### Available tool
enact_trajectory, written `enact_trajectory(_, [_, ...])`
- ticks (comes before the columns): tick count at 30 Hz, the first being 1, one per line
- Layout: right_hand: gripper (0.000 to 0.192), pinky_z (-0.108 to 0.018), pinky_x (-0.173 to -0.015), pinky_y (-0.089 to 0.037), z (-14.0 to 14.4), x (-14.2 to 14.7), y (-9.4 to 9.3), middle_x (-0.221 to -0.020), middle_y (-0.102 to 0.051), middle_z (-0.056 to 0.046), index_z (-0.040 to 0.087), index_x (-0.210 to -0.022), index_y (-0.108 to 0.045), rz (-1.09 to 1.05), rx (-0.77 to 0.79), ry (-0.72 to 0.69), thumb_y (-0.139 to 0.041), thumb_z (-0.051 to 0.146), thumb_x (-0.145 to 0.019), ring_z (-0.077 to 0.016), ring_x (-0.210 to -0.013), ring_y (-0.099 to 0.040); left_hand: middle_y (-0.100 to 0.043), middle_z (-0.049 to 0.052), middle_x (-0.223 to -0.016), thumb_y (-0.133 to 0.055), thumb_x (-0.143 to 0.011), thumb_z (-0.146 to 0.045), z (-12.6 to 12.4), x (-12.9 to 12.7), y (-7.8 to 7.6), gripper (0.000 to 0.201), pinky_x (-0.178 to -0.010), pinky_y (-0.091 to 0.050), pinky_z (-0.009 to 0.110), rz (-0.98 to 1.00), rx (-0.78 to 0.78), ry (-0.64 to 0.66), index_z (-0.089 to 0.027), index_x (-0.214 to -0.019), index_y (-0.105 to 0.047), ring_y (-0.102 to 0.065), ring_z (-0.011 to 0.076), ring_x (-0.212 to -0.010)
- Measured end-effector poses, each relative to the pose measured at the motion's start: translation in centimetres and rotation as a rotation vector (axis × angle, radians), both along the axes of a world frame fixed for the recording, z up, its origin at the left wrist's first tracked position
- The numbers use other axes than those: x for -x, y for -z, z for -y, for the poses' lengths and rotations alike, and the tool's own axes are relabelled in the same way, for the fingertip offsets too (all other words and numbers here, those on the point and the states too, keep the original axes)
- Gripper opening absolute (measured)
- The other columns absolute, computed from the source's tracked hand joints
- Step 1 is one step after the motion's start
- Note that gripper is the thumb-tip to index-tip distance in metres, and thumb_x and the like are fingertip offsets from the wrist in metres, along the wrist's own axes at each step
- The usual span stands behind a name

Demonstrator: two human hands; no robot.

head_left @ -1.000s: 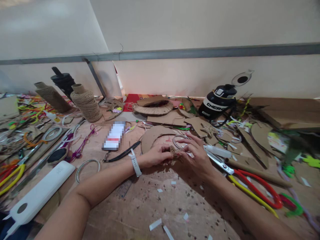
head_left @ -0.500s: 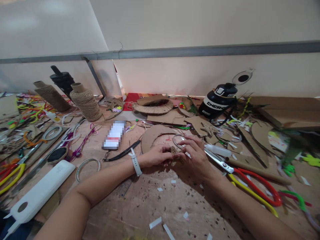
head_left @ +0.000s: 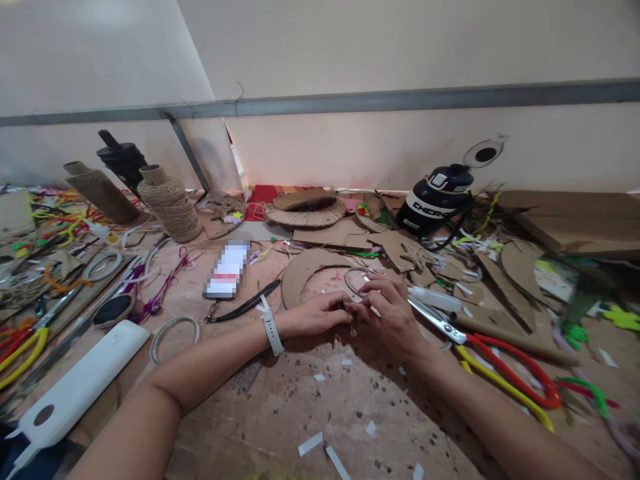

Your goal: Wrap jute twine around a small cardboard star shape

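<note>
My left hand (head_left: 320, 315) and my right hand (head_left: 389, 312) meet above the middle of the table, fingertips pinched together around a small brown piece (head_left: 353, 325). It looks like twine or cardboard, but the fingers cover most of it. Just behind the hands lies a ring-shaped cardboard cutout (head_left: 300, 273). A thin roll of tape (head_left: 354, 279) stands at the fingers of my right hand. Large scissors (head_left: 453, 332) with red and yellow handles lie beside my right wrist, near a white glue bottle (head_left: 436, 299).
To the left are a phone (head_left: 226, 270), a black strap (head_left: 250, 303), a tape roll (head_left: 159, 340) and a long white device (head_left: 83, 383). Twine spools (head_left: 173, 207) stand behind. A black bottle (head_left: 433, 203) with its lid up stands back right. Paper scraps (head_left: 311, 445) lie in front.
The fingers have shifted slightly around the small brown piece, and less of it shows now. Both arms stay nearly in place.
</note>
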State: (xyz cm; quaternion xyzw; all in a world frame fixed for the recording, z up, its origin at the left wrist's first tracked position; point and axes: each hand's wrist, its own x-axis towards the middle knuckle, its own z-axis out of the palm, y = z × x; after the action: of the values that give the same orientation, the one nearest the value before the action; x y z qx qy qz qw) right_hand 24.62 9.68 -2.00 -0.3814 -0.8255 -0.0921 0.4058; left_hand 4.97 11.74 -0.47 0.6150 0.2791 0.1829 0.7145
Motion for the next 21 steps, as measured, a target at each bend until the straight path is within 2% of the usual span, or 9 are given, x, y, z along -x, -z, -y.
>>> enact_trajectory(2, [0.015, -0.043, -0.092, -0.047, 0.0, 0.0, 0.0, -0.097, -0.063, -0.008, 0.022, -0.082, -0.055, -0.006, -0.002, -0.012, -0.063, 0.025, -0.094, -0.0261, -0.105, -0.056, -0.056, -0.001, -0.082, -0.059, -0.088, -0.035, 0.2, 0.0, 0.1, 0.022, -0.06, -0.052, 0.023, -0.002, 0.056, -0.029, -0.016, -0.097, -0.053, -0.058, 0.0092, -0.065])
enact_trajectory(5, [0.014, -0.044, -0.091, -0.048, -0.1, 0.0, 0.1, -0.097, -0.063, -0.008, 0.022, -0.082, -0.056, -0.021, 0.014, -0.019, -0.061, 0.025, -0.095, -0.0261, -0.103, -0.057, -0.063, 0.003, -0.091, -0.062, -0.087, -0.048, 0.3, 0.0, 0.3, 0.044, -0.06, -0.057, 0.027, 0.017, 0.197, -0.032, -0.02, -0.117, -0.047, -0.067, 0.0144, -0.071])
enact_trajectory(7, [0.014, -0.042, -0.087, -0.05, -0.1, 0.0, 0.1, -0.095, -0.063, -0.007, 0.022, -0.082, -0.055, -0.034, 0.038, -0.02, -0.059, 0.025, -0.096, -0.0247, -0.097, -0.059, -0.068, 0.006, -0.089, -0.064, -0.086, -0.055, 0.2, 0.1, 0.4, 0.058, -0.058, -0.058, 0.028, 0.049, 0.265, 0.015, -0.021, -0.127, -0.04, -0.071, 0.0178, -0.07])
enact_trajectory(9, [0.015, -0.038, -0.079, -0.053, 0.0, 0.1, 0.1, -0.093, -0.062, -0.007, 0.022, -0.083, -0.055, -0.055, 0.064, -0.031, -0.057, 0.025, -0.097, -0.0224, -0.09, -0.06, -0.069, 0.006, -0.083, -0.065, -0.085, -0.056, 0.1, 0.1, 0.4, 0.062, -0.056, -0.058, 0.028, 0.077, 0.269, 0.04, -0.02, -0.129, -0.04, -0.071, 0.018, -0.065])
enact_trajectory(12, [0.015, -0.033, -0.071, -0.053, 0.1, 0.2, 0.0, -0.089, -0.062, -0.005, 0.022, -0.084, -0.055, -0.087, 0.122, -0.069, -0.054, 0.025, -0.099, -0.0195, -0.081, -0.061, -0.066, 0.003, -0.07, -0.067, -0.084, -0.056, -0.3, 0.3, 0.2, 0.052, -0.051, -0.054, 0.025, 0.084, 0.209, 0.02, -0.016, -0.114, -0.053, -0.066, 0.0154, -0.055])
enact_trajectory(14, [0.016, -0.03, -0.068, -0.052, 0.2, 0.2, 0.0, -0.085, -0.062, -0.004, 0.023, -0.083, -0.055, -0.106, 0.162, -0.085, -0.053, 0.024, -0.099, -0.0186, -0.078, -0.062, -0.063, 0.002, -0.063, -0.066, -0.082, -0.058, -0.5, 0.3, 0.0, 0.046, -0.046, -0.05, 0.021, 0.066, 0.18, 0.021, -0.013, -0.09, -0.059, -0.062, 0.0129, -0.049])
enact_trajectory(16, [0.015, -0.029, -0.066, -0.051, 0.2, 0.2, 0.0, -0.082, -0.061, -0.003, 0.023, -0.082, -0.055, -0.121, 0.181, -0.082, -0.055, 0.024, -0.098, -0.0182, -0.075, -0.061, -0.06, 0.002, -0.058, -0.066, -0.082, -0.06, -0.6, 0.4, -0.1, 0.049, -0.044, -0.046, 0.018, 0.038, 0.163, 0.021, -0.013, -0.071, -0.058, -0.058, 0.0098, -0.046])
enact_trajectory(21, [0.016, -0.029, -0.064, -0.051, 0.3, 0.2, 0.2, -0.078, -0.058, -0.002, 0.024, -0.082, -0.052, -0.117, 0.185, -0.05, -0.056, 0.024, -0.097, -0.0179, -0.071, -0.059, -0.059, 0.003, -0.054, -0.063, -0.084, -0.061, -0.9, 0.4, 0.2, 0.053, -0.045, -0.045, 0.018, -0.04, 0.167, 0.05, -0.012, -0.063, -0.061, -0.057, 0.0087, -0.044])
